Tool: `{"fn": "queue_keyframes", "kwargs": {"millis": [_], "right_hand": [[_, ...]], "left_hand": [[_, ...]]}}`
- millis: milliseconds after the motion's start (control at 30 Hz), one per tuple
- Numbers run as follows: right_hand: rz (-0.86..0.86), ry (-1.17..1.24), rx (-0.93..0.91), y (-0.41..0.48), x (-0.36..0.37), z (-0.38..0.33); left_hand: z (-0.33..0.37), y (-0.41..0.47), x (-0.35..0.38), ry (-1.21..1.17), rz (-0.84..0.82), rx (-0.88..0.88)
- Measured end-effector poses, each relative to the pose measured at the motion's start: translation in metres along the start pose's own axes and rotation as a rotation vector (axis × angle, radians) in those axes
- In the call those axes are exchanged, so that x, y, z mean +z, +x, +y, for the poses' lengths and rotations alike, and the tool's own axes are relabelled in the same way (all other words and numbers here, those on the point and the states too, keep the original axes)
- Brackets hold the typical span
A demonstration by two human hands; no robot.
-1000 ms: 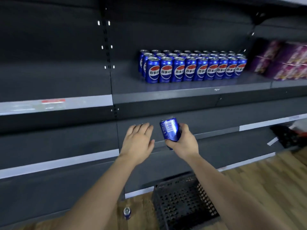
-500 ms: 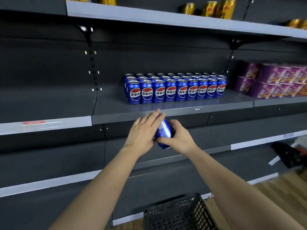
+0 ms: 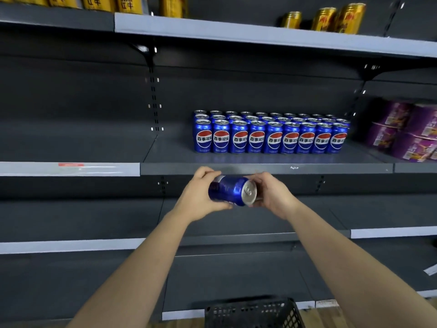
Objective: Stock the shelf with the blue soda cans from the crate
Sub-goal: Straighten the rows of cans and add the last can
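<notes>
Blue soda can [image 3: 230,191] held on its side between both hands, long axis running left to right, silver top turned right and near, left hand [image 3: 198,197] curled round its base end, right hand [image 3: 272,193] fingers curled round its top end, held just below the shelf [image 3: 260,168] edge, near the stocked cans [image 3: 269,136], crate [image 3: 254,313] seen at the near bottom.

nine front-row cans [image 3: 274,140], one held can [image 3: 230,190], one crate [image 3: 253,313].

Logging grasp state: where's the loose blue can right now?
Head view, centre: the can lies sideways between both hands, left hand on its base end, right hand at its top, just below the shelf edge under the stocked row.
</notes>
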State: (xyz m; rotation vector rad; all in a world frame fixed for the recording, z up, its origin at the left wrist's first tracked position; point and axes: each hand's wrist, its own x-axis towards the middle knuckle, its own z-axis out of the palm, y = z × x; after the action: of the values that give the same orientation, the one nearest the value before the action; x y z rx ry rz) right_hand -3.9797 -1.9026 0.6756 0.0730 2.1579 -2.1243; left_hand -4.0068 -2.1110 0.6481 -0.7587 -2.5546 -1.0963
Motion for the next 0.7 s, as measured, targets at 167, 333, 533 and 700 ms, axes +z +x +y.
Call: {"fn": "queue_keyframes", "kwargs": {"millis": [167, 333, 533, 700], "right_hand": [[-0.1, -0.007, -0.121, 0.004, 0.002, 0.007], [-0.162, 0.156, -0.233, 0.007, -0.001, 0.008], [-0.18, 0.155, -0.228, 0.006, 0.003, 0.005], [-0.163, 0.173, -0.248, 0.005, 0.007, 0.0]], "left_hand": [[-0.008, -0.001, 0.0, -0.316, -0.041, -0.208], [-0.007, -0.003, 0.001, -0.755, -0.107, -0.32], [0.003, -0.001, -0.002, -1.04, -0.134, -0.405], [0.009, 0.004, 0.003, -1.072, -0.212, -0.446]]}}
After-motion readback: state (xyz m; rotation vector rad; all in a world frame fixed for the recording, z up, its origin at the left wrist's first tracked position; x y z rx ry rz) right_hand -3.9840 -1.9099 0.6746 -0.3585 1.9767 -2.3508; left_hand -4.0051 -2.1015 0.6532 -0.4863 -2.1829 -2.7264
